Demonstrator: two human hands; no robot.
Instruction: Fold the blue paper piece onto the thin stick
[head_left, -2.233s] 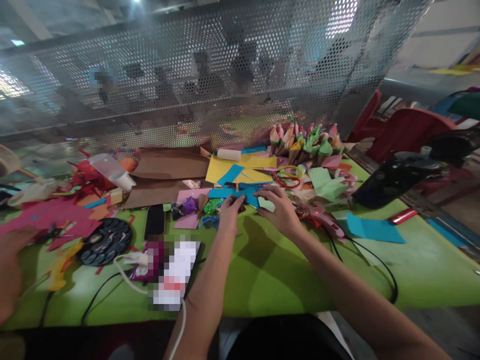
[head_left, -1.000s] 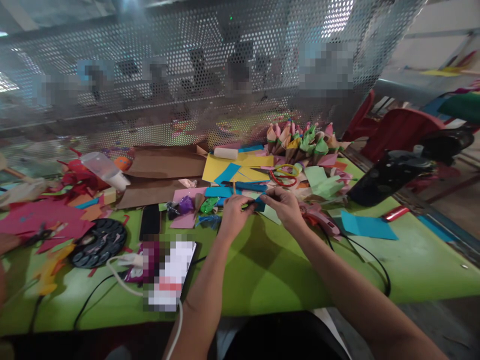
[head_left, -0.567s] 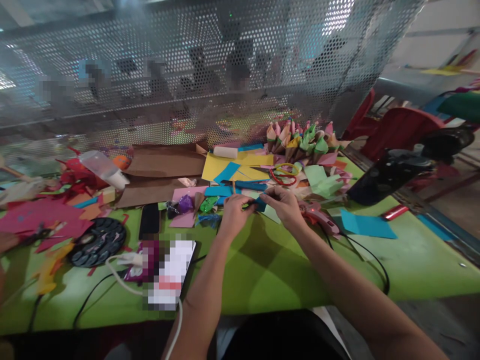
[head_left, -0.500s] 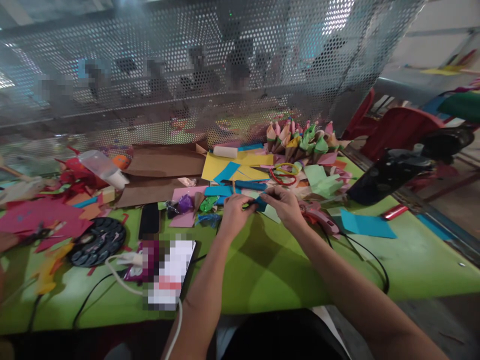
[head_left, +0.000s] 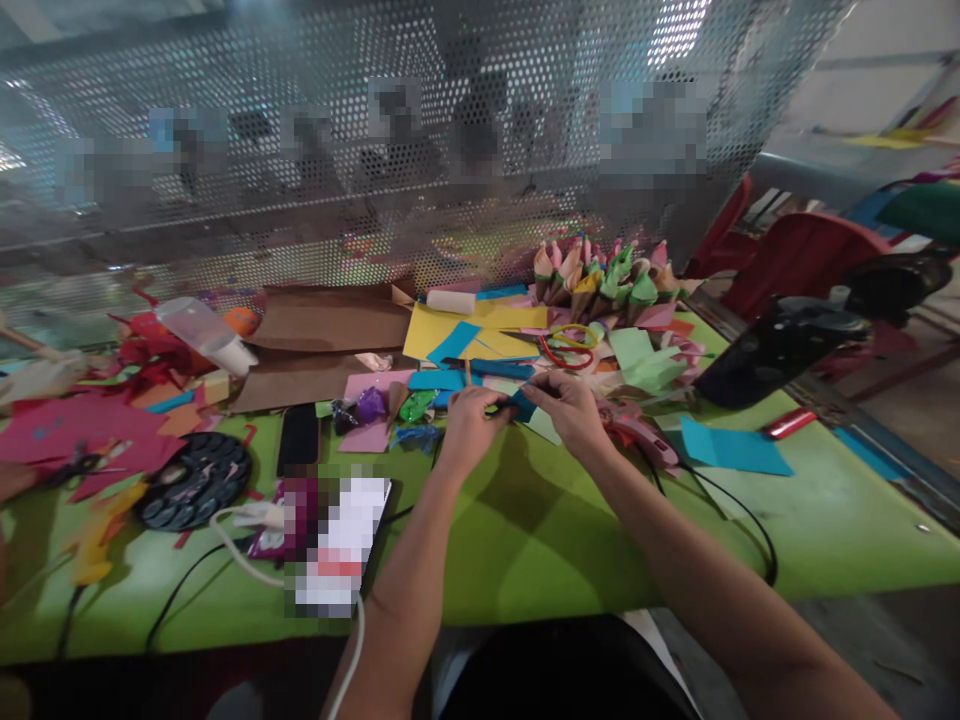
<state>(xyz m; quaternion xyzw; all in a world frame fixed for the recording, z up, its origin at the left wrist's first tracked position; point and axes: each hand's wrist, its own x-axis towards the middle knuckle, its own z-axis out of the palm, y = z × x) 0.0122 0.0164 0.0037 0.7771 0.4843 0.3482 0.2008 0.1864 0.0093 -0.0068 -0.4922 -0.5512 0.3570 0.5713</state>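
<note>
Above the green table (head_left: 525,560), my left hand (head_left: 474,425) and my right hand (head_left: 568,405) come close together around a small piece of blue paper (head_left: 522,405). My right thumb and fingers pinch its right side, while the left fingers are closed at its left edge. A thin wooden stick (head_left: 468,372) stands up just beyond my left hand; whether it is held I cannot tell. Pale green paper (head_left: 545,428) lies under the right fingers. Beside my right wrist rests a pink glue gun (head_left: 649,440) with a black cord.
Paper cones (head_left: 600,275) crowd the back right, near a dark bottle (head_left: 780,350). Yellow sheets (head_left: 480,330) and brown paper (head_left: 330,320) lie behind my hands. To the left are a black phone (head_left: 298,440), a lit phone (head_left: 352,530), a round black tray (head_left: 199,482) and a yellow glue gun (head_left: 105,535).
Both hands keep almost the same place and grip on the blue paper. The view has shifted very slightly.
</note>
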